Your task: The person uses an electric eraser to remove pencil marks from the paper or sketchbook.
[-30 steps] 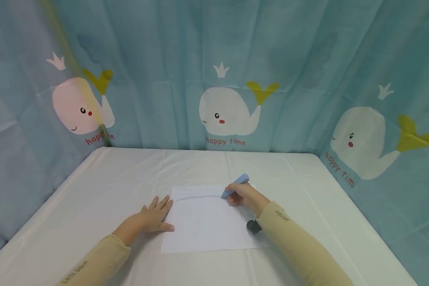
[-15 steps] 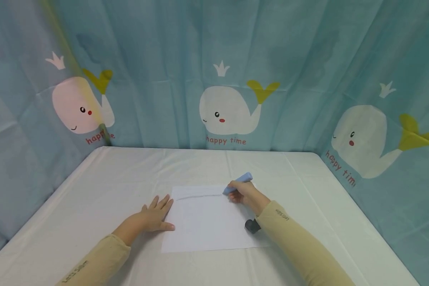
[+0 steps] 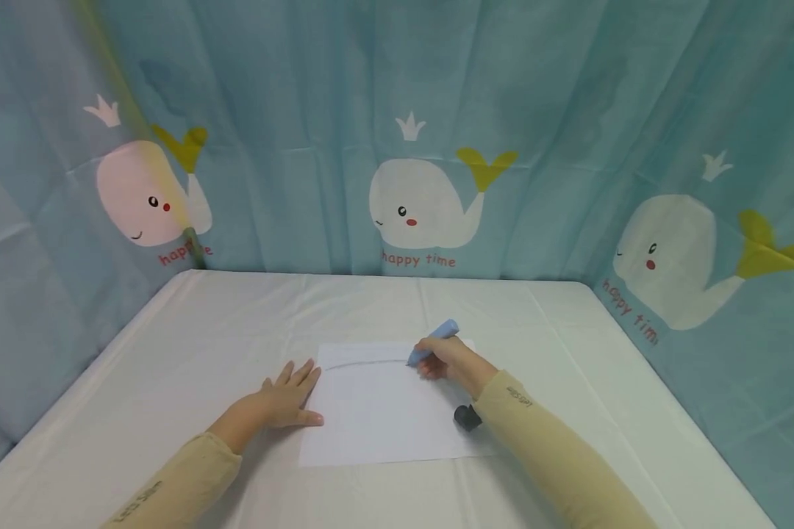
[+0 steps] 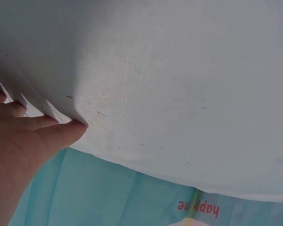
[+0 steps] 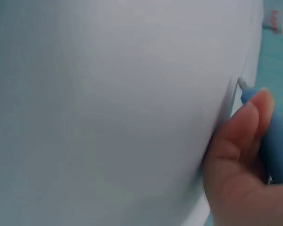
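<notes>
A sheet of white paper (image 3: 377, 419) lies on the white-covered table, with a thin, slightly curved line (image 3: 364, 363) drawn near its far edge. My right hand (image 3: 446, 360) pinches a light blue marker (image 3: 445, 330) between thumb and fingers, its tip down at the right end of that line. In the right wrist view the marker (image 5: 277, 146) shows a pale tip pointing at the sheet. My left hand (image 3: 279, 402) lies with spread, straight fingers at the paper's left edge, the thumb reaching over it. The left wrist view shows these fingers (image 4: 61, 134) resting on the white surface.
A small black object (image 3: 467, 418) sits by the right forearm at the paper's right side, partly hidden by the sleeve (image 3: 542, 448). The white tablecloth (image 3: 205, 330) spreads around the paper. Blue curtains (image 3: 291, 206) printed with whales stand behind and at both sides.
The marker and right hand shifted slightly right, then back left and a little nearer along the line's end. The line looks darker than a second ago. My left hand stays in place.
</notes>
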`<state>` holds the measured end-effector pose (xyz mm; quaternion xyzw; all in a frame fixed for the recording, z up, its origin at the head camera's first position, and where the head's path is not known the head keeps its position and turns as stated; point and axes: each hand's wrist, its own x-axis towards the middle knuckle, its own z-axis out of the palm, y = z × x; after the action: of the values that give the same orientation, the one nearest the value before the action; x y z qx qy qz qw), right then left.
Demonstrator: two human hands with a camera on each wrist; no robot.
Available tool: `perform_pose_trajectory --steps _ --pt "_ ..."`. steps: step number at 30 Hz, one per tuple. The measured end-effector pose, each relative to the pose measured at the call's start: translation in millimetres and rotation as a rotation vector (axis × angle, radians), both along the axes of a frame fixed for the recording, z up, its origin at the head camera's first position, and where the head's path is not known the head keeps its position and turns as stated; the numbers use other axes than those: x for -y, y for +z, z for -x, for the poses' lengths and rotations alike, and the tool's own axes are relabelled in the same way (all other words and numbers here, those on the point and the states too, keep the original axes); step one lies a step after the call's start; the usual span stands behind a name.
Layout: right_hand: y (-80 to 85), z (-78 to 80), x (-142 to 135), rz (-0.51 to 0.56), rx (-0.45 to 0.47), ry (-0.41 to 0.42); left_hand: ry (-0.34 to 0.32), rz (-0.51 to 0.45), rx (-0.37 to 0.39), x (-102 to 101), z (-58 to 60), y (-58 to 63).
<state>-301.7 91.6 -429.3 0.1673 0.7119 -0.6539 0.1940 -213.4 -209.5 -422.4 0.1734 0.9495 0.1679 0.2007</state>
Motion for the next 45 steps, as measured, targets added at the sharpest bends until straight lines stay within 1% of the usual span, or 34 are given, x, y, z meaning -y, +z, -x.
perform_pose_trajectory --steps 3,6,9,13,15,18,23,25,27,29,36,41,43,45 --pt "-0.5 0.2 0.4 -0.007 0.003 0.028 -0.001 -0.001 0.001 0.8 1.0 -2.3" --pt "-0.2 0.2 1.2 0.0 -0.005 0.017 0.0 -0.005 0.003 1.2 1.0 -2.8" --pt "0.2 0.3 0.5 -0.006 -0.001 0.033 -0.005 -0.011 0.006 0.9 1.1 -2.4" --pt "0.8 0.3 -0.4 0.01 0.0 0.024 -0.009 -0.001 0.002 0.1 1.4 -1.7" --pt "1.0 0.2 -0.5 0.033 -0.001 0.009 -0.005 0.001 0.005 -0.2 1.6 -1.0" --pt "1.8 0.5 -0.1 0.078 -0.007 -0.045 0.001 0.004 0.007 -0.1 2.2 -0.5" --pt "2.6 1.1 1.7 0.066 -0.005 -0.057 -0.002 0.007 0.005 0.1 2.6 -1.1" --pt "2.9 1.0 2.4 0.046 0.0 -0.041 -0.005 0.005 0.005 0.0 2.0 -0.7" --pt "3.1 0.9 2.8 0.026 0.015 0.0 -0.009 0.004 0.004 -0.2 1.4 -0.2" --pt "3.2 1.2 3.1 0.022 0.021 0.019 -0.013 0.004 0.002 -0.4 1.0 0.6" --pt "4.2 2.8 3.7 0.024 0.011 -0.014 -0.02 0.007 -0.003 -0.3 1.9 0.9" --pt "1.6 3.1 3.4 0.014 0.011 0.013 -0.015 0.025 -0.004 0.0 2.0 -1.0" --pt "1.0 2.8 3.7 0.015 0.006 0.012 -0.013 0.023 -0.003 -0.2 1.8 -0.8" --pt "0.7 2.5 4.3 0.007 0.005 0.029 -0.01 0.021 -0.003 -0.4 1.5 -0.2"
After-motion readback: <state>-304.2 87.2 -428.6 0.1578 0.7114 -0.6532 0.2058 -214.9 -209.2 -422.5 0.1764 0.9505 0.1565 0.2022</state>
